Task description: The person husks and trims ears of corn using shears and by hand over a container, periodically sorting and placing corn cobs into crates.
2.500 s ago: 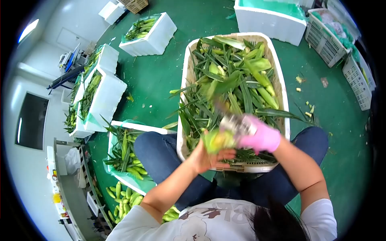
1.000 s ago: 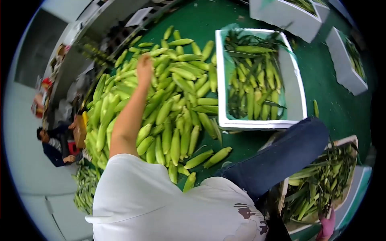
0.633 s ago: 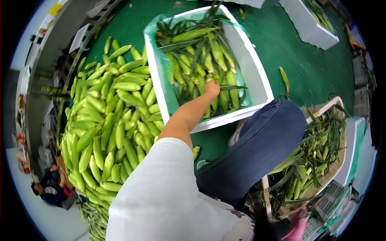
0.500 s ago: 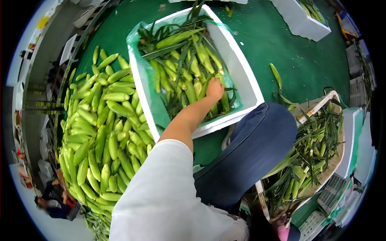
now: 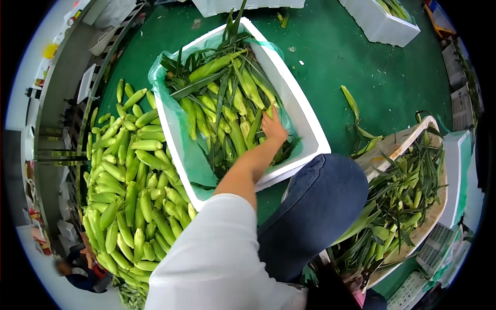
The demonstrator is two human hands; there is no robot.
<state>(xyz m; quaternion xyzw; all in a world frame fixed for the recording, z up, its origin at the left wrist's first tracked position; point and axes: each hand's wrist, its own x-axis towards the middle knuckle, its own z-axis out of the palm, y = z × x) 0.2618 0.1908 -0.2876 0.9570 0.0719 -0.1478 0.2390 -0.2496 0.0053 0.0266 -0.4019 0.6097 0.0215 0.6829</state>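
Note:
My left hand (image 5: 274,128) reaches into a white foam box (image 5: 305,111) lined with green plastic, its fingers on an ear of corn at the right side. Unhusked ears of corn (image 5: 238,137) with long dark leaves lie in the box. Only a bit of pink glove shows of my right hand (image 5: 358,296), low in the picture beside dark hair; its fingers are hidden. To the left of the box a large pile of green ears (image 5: 129,191) covers the floor.
A basket (image 5: 395,150) of husks and leaves stands right of my knee (image 5: 320,201). Other foam boxes (image 5: 380,23) are at the top. A person (image 5: 82,271) sits at lower left near a shelf (image 5: 54,103). Leaves (image 5: 351,103) lie on the green floor.
My left hand has gone from above the floor pile into the foam box, then shifted among the ears. My view has turned from the husk basket, and my gloved right hand has mostly dropped from sight.

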